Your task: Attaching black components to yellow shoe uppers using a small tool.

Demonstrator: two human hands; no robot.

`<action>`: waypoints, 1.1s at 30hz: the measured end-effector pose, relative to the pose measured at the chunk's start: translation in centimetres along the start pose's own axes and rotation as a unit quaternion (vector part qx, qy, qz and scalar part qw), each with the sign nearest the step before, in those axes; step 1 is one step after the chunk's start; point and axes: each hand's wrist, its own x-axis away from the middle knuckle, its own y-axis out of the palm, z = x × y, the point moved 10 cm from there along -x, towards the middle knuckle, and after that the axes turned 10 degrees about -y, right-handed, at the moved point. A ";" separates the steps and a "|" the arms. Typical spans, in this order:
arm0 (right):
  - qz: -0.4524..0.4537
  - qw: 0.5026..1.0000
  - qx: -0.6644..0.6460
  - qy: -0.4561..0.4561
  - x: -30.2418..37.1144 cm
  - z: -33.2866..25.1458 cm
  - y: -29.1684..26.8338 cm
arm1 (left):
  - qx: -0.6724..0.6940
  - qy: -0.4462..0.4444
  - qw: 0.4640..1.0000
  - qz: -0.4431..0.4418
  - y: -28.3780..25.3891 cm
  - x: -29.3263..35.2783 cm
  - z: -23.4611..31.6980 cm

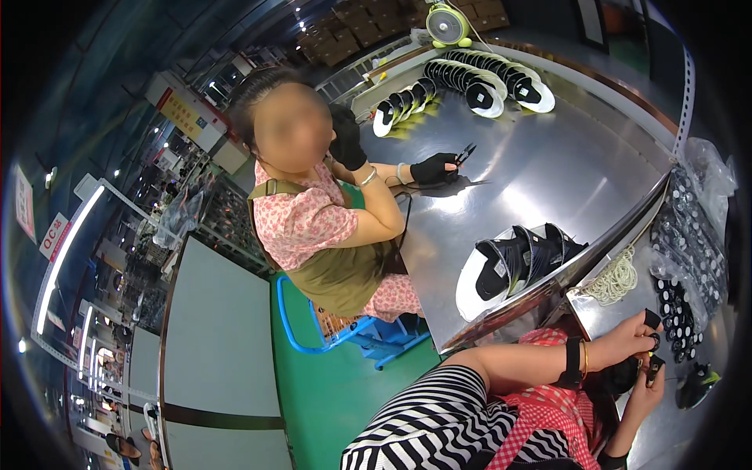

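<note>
At the lower right, my left hand (627, 342) has its fingers bent and pinched together, with black covers on some fingertips. A black band and a thin bracelet circle that wrist. Just below, my right hand (646, 394) is closed too, its fingertips meeting the left ones. Between them is a small dark piece, too small and covered to name. Dark material shows behind the fingers. Nearby lie a bundle of pale cord (615, 280), several small black pieces with white round ends (677, 321), and a dark object with a green tip (697, 385).
A metal-topped table (533, 168) bears a few black sandals with white soles (478, 286) and further rows of them (462, 82) beside a green fan (448, 27). A seated co-worker (313, 227) in black gloves holds a small dark tool (465, 153). Clear plastic bags (709, 176) hang at right.
</note>
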 end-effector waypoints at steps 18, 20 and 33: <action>0.177 0.983 -0.049 0.012 0.9 -3.3 -6.7 | 0.005 -0.014 0.999 0.040 -1.4 -1.6 -2.0; 0.184 0.982 -0.021 -0.025 0.5 -2.6 -4.3 | -0.035 -0.089 0.990 0.101 -3.8 -0.8 -2.0; 0.142 0.955 0.186 -0.184 -0.8 -13.6 -1.1 | 0.058 -0.098 0.992 0.058 -1.7 0.4 0.1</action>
